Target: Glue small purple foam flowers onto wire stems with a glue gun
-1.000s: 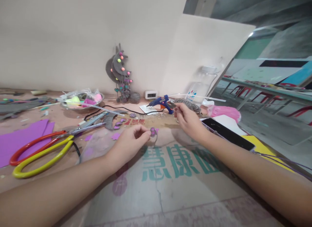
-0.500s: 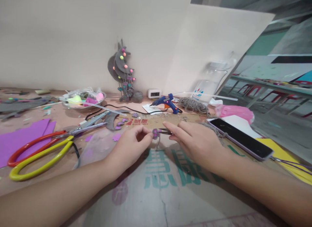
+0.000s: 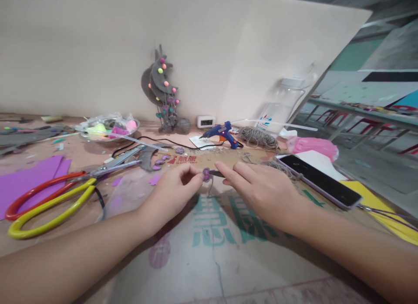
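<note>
Between the thumb and fingers of my left hand is a small purple-and-grey felt piece, with a grey yarn tail hanging below it. My right hand is closed on dark, pointed tweezers, whose tips reach the piece from the right. Most of the tweezers is hidden under the fingers. Both hands are raised a little above a cardboard sheet printed with green characters. A grey felt crescent with purple bits lies beyond my left hand.
Large scissors with red and yellow handles lie left, near purple sheets. At the back are a blue glue gun, a white digital clock, grey yarn and a bottle. A phone lies right.
The tweezers' tips, seen apart beside the felt piece before, now look closer together against it. Both hands stay nearly in place; the whole view has shifted slightly.
</note>
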`<state>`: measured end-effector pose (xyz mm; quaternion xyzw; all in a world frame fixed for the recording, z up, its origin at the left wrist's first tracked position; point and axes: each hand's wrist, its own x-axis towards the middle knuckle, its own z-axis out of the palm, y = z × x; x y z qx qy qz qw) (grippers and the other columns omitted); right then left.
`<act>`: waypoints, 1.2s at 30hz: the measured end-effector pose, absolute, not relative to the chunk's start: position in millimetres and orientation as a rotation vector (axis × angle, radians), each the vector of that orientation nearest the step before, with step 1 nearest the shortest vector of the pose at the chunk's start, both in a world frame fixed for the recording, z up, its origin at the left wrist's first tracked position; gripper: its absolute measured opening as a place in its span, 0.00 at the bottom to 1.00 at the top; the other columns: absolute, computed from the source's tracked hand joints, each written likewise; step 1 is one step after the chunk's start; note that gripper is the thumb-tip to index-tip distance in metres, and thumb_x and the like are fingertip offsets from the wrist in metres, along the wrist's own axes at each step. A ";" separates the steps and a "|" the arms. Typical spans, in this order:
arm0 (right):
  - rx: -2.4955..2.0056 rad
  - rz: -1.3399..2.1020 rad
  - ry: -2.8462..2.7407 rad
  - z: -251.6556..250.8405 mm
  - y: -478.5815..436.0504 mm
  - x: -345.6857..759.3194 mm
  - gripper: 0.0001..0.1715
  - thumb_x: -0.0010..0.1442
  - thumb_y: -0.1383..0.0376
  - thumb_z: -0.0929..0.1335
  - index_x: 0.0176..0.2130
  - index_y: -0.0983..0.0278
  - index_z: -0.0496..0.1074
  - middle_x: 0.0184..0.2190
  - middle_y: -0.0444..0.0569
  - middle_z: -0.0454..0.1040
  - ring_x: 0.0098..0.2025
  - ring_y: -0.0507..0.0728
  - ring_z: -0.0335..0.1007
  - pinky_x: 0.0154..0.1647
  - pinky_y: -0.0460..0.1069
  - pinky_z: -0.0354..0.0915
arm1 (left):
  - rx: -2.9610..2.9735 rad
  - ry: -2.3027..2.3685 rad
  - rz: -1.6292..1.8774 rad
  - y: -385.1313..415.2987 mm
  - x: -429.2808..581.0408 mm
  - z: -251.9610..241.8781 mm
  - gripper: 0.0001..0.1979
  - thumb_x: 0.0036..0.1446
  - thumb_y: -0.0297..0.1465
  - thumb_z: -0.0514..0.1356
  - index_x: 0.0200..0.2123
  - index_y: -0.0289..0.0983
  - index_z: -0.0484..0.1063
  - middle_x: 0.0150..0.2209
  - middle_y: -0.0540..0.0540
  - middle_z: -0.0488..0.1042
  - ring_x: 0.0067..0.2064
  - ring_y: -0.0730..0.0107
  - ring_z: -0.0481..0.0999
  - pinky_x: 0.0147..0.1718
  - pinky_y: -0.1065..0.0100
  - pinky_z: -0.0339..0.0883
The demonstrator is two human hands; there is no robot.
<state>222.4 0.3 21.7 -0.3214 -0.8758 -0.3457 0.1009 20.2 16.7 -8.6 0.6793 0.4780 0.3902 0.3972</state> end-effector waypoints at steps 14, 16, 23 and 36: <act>-0.991 -0.988 -2.602 16.0 4.7 222.5 0.20 0.62 0.65 0.61 0.52 0.68 0.63 0.28 0.46 0.66 0.26 0.51 0.56 0.26 0.48 0.47 | 1.763 1.182 0.977 18.4 18.9 -11.2 0.08 0.55 0.34 0.53 0.26 0.37 0.66 0.25 0.53 0.70 0.26 0.75 0.67 0.28 0.72 0.59; -0.993 -0.994 -2.603 16.2 4.0 222.2 0.20 0.62 0.65 0.61 0.52 0.68 0.63 0.28 0.46 0.66 0.26 0.52 0.56 0.26 0.48 0.48 | 1.778 1.180 0.980 18.5 18.8 -11.4 0.08 0.54 0.34 0.53 0.26 0.37 0.66 0.24 0.53 0.70 0.27 0.74 0.67 0.28 0.72 0.59; -0.994 -1.014 -2.602 16.7 3.1 220.8 0.20 0.62 0.66 0.60 0.52 0.70 0.63 0.28 0.47 0.67 0.27 0.52 0.59 0.26 0.48 0.49 | 1.800 1.168 0.985 16.7 19.1 -10.7 0.07 0.53 0.32 0.54 0.26 0.36 0.66 0.25 0.52 0.69 0.26 0.74 0.66 0.27 0.72 0.59; -1.008 -1.081 -2.632 17.0 1.8 219.1 0.21 0.62 0.67 0.60 0.54 0.70 0.62 0.28 0.48 0.68 0.28 0.53 0.61 0.27 0.48 0.51 | 1.814 1.183 0.973 16.9 19.7 -9.4 0.06 0.52 0.31 0.53 0.25 0.36 0.66 0.25 0.52 0.69 0.27 0.73 0.67 0.27 0.72 0.58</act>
